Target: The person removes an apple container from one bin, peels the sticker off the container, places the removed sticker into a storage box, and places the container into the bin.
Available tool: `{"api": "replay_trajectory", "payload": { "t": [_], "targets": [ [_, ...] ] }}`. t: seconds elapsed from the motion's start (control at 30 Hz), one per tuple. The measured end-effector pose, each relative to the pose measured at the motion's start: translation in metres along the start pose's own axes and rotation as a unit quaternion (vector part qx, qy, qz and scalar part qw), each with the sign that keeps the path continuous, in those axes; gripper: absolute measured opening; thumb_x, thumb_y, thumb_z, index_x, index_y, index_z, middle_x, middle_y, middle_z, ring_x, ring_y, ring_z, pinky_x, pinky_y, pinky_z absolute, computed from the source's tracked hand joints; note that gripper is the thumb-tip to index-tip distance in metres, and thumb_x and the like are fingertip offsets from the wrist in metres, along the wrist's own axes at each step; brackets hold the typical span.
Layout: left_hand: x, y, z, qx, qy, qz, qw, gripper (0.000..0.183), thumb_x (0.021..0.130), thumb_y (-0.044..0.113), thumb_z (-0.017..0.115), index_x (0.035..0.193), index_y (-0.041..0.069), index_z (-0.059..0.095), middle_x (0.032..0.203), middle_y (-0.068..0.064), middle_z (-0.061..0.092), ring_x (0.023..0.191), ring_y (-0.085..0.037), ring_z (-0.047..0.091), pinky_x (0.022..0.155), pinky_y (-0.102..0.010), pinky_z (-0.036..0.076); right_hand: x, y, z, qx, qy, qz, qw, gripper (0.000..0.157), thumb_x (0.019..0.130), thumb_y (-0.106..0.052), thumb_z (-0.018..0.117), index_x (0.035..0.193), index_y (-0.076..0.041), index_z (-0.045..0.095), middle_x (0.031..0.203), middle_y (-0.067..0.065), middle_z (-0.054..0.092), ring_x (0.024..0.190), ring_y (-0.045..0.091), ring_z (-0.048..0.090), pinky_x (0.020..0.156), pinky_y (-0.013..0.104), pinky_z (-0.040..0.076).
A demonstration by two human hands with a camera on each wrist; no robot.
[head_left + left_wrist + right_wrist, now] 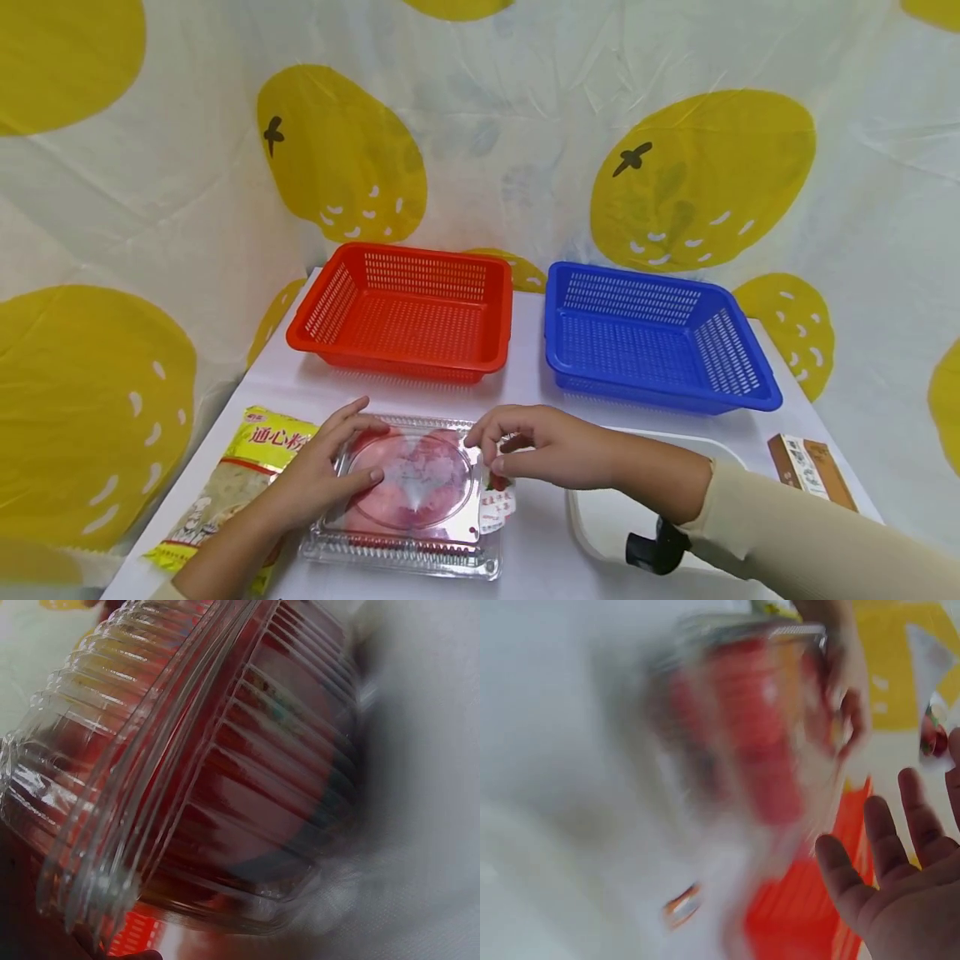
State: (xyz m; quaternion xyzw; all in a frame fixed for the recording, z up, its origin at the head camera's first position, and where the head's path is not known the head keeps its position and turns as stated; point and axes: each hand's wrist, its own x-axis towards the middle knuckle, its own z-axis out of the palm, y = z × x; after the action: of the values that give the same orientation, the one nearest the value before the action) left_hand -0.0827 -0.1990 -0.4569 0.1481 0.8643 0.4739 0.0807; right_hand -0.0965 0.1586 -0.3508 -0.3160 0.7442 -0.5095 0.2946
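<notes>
A clear plastic clamshell box with red and pink contents stands at the table's near edge. My left hand rests on the left part of its lid, with fairly straight fingers and the thumb on top. Ribbed box walls fill the left wrist view. By the box's right edge, my right hand pinches a small printed packet with a red fruit picture. The same packet shows beyond the fingers in the right wrist view, where the box is blurred. What exactly lies inside the box is unclear.
A yellow bag of pasta lies left of the box. Behind stand a red basket and a blue basket. A white tray is under the right forearm, with a brown box farther right. A small orange item lies on the table.
</notes>
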Motion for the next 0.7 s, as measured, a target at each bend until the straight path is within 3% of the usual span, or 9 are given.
{"api": "replay_trajectory", "payload": {
  "t": [0.13, 0.43, 0.7],
  "targets": [
    [0.001, 0.001, 0.002, 0.002, -0.001, -0.005, 1.0000, 0.050, 0.088, 0.041, 0.088, 0.132, 0.042, 0.067, 0.173, -0.008, 0.030, 0.155, -0.048, 0.029, 0.112, -0.083, 0.027, -0.034, 0.020, -0.018, 0.036, 0.015, 0.025, 0.999, 0.005, 0.105, -0.004, 0.063, 0.106, -0.007, 0.067, 0.140, 0.022, 0.061, 0.114, 0.032, 0.070, 0.097, 0.037, 0.060],
    [0.000, 0.003, 0.002, 0.005, -0.005, -0.022, 0.9997, 0.049, 0.088, 0.044, 0.087, 0.133, 0.043, 0.065, 0.174, -0.005, 0.028, 0.156, -0.048, 0.027, 0.112, -0.084, 0.027, -0.106, 0.062, -0.066, 0.041, 0.019, 0.088, 0.995, 0.012, 0.108, -0.007, 0.060, 0.113, 0.003, 0.063, 0.141, 0.026, 0.060, 0.124, 0.022, 0.064, 0.102, 0.026, 0.054],
    [0.000, 0.000, 0.001, 0.002, 0.002, -0.011, 0.9999, 0.049, 0.088, 0.040, 0.088, 0.132, 0.041, 0.067, 0.173, -0.007, 0.029, 0.156, -0.048, 0.028, 0.113, -0.084, 0.026, -0.145, 0.108, -0.085, 0.071, 0.004, 0.111, 0.991, 0.020, 0.108, -0.004, 0.057, 0.117, 0.013, 0.061, 0.136, 0.030, 0.061, 0.117, 0.022, 0.066, 0.100, 0.022, 0.051]
  ]
}}
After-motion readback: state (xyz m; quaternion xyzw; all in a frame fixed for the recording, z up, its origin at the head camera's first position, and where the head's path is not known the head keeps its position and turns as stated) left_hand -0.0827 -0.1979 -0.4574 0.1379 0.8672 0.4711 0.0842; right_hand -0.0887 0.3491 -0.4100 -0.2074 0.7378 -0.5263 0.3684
